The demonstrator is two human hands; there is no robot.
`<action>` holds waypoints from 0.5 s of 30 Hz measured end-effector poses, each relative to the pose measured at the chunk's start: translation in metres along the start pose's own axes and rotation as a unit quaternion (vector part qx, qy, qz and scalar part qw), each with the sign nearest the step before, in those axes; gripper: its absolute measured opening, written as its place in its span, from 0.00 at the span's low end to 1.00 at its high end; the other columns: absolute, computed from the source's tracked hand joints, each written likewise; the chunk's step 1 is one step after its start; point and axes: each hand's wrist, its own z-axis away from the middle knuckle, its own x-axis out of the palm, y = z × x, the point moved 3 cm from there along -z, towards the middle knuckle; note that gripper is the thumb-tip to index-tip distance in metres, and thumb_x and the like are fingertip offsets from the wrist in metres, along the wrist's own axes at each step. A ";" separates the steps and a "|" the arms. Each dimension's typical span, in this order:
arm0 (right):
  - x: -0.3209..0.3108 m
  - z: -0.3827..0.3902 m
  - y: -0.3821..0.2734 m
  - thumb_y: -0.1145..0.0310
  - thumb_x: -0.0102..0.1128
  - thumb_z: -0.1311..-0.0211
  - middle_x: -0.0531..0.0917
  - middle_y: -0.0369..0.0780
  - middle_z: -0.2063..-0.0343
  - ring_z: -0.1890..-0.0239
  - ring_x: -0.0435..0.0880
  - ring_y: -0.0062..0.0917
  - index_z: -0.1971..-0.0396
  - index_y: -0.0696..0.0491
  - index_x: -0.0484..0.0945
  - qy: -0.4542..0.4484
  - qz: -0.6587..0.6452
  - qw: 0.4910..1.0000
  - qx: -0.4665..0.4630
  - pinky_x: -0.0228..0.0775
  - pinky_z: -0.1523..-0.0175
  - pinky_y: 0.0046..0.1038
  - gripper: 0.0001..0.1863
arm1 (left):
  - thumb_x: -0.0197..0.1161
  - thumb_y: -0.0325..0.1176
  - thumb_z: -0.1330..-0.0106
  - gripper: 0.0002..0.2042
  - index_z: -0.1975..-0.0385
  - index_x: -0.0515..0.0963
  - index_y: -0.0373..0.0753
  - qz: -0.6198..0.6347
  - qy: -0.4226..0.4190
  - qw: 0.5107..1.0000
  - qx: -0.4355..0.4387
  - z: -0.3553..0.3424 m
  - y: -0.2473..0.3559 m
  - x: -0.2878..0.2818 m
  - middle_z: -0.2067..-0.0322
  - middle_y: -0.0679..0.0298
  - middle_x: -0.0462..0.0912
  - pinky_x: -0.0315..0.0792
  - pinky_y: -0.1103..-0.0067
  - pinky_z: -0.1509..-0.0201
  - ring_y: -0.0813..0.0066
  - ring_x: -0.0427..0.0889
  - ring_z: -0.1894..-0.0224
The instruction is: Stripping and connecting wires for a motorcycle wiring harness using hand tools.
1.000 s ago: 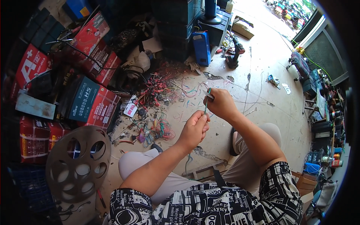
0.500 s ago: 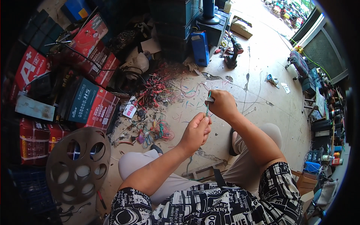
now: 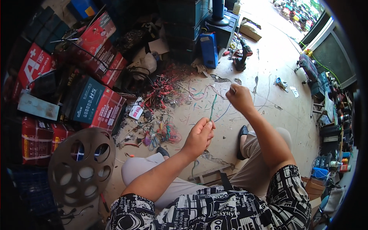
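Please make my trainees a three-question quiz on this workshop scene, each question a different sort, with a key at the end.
1. Multiple choice: what does the person's left hand hold?
A) a hammer
B) a green wire
C) a paintbrush

2. True or false: the person's right hand is apart from the green wire.

3. Fill in the gap: in this view, the cordless drill is to the ____ of the blue battery pack.

Key:
1. B
2. True
3. right
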 end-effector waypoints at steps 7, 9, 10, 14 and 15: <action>0.005 0.023 -0.056 0.69 0.57 0.54 0.76 0.51 0.81 0.74 0.76 0.48 0.81 0.59 0.72 -0.044 -0.076 0.993 -0.073 0.68 0.68 0.41 0.09 | 0.40 0.39 0.26 0.11 0.68 0.65 0.42 0.013 -0.005 1.000 0.002 -0.003 0.002 -0.010 0.84 0.74 0.59 0.49 0.88 0.87 0.89 0.53 0.88; 0.007 0.023 -0.056 0.69 0.58 0.54 0.76 0.50 0.81 0.74 0.76 0.47 0.82 0.58 0.71 -0.063 -0.078 0.992 -0.078 0.68 0.68 0.41 0.09 | 0.40 0.39 0.26 0.11 0.68 0.65 0.42 0.011 -0.013 1.000 0.003 -0.005 0.001 -0.007 0.85 0.74 0.58 0.49 0.88 0.87 0.89 0.53 0.88; 0.008 0.023 -0.056 0.69 0.58 0.54 0.76 0.50 0.81 0.74 0.76 0.47 0.82 0.58 0.71 -0.061 -0.078 0.992 -0.075 0.68 0.68 0.41 0.09 | 0.40 0.39 0.26 0.11 0.68 0.65 0.42 0.010 -0.019 1.000 0.003 -0.005 0.000 -0.005 0.85 0.74 0.58 0.49 0.88 0.87 0.89 0.52 0.88; 0.014 0.023 -0.051 0.70 0.59 0.55 0.77 0.48 0.81 0.76 0.77 0.45 0.81 0.58 0.72 -0.036 -0.074 0.993 -0.087 0.69 0.70 0.38 0.08 | 0.40 0.39 0.26 0.11 0.68 0.65 0.42 0.012 -0.022 1.000 -0.001 -0.009 -0.002 -0.001 0.85 0.74 0.58 0.49 0.87 0.87 0.89 0.52 0.88; 0.013 0.023 -0.050 0.71 0.61 0.55 0.76 0.48 0.82 0.78 0.77 0.44 0.82 0.59 0.72 -0.018 -0.074 0.992 -0.100 0.68 0.72 0.36 0.08 | 0.40 0.39 0.26 0.11 0.68 0.65 0.42 0.014 -0.023 1.000 -0.002 -0.010 -0.002 0.000 0.85 0.74 0.58 0.49 0.87 0.87 0.89 0.52 0.88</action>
